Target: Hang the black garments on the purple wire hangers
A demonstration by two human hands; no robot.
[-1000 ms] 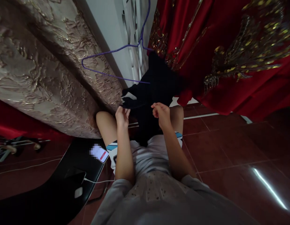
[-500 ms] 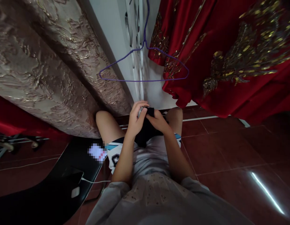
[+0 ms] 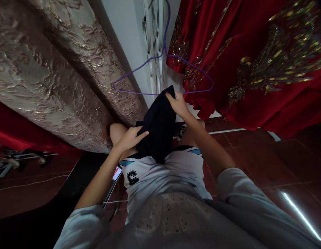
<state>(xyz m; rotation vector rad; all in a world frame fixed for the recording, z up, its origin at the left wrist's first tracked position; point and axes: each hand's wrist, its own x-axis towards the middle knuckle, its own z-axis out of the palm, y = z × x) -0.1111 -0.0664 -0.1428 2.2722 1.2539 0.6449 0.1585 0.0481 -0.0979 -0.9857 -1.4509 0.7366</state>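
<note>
A dark folded garment point(image 3: 159, 128) hangs over my lap. My right hand point(image 3: 177, 103) grips its top edge, raised just below the bottom bar of a purple wire hanger point(image 3: 160, 74) that hangs in front of a white wall. My left hand point(image 3: 130, 137) holds the garment's lower left side near my left knee. I am seated, wearing white shorts with a dark numeral point(image 3: 133, 177).
A beige embossed curtain point(image 3: 54, 72) fills the upper left. Red cloth with gold embroidery point(image 3: 254, 58) hangs at the upper right. A black seat point(image 3: 59, 207) with a phone and a white cable lies at my left. The floor is dark red tile point(image 3: 266, 162).
The garment, bunched between both hands at my lap half a second ago, is now stretched out: my right hand has lifted its top towards the hanger and my left has dropped to its lower side.
</note>
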